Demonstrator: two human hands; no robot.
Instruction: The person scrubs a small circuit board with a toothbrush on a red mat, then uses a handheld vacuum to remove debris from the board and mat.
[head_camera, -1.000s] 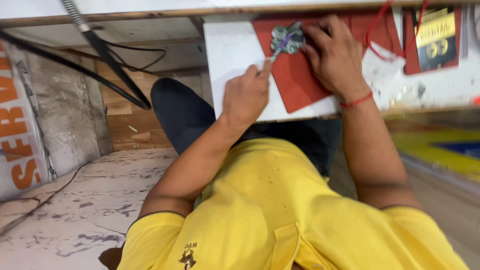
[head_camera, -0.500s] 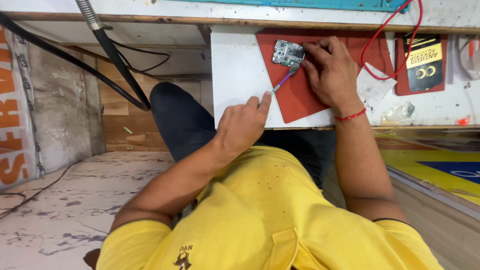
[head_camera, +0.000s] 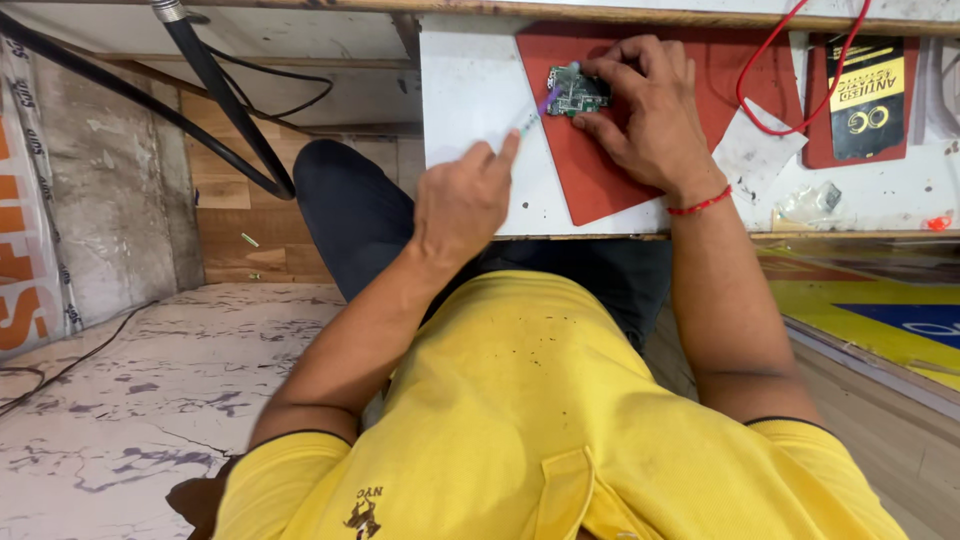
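The right hand (head_camera: 640, 115) pinned a small circuit board (head_camera: 575, 93) on the red mat (head_camera: 600, 185), near the worktop (head_camera: 470, 90) front edge. The left hand (head_camera: 462, 200) gripped a thin purple-tipped tool (head_camera: 535, 108) touching the board's left edge; bare white surface lay left of the mat.

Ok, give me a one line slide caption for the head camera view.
Left hand works a slim purple-tipped tool on a small circuit board steadied by the right hand on a red mat.
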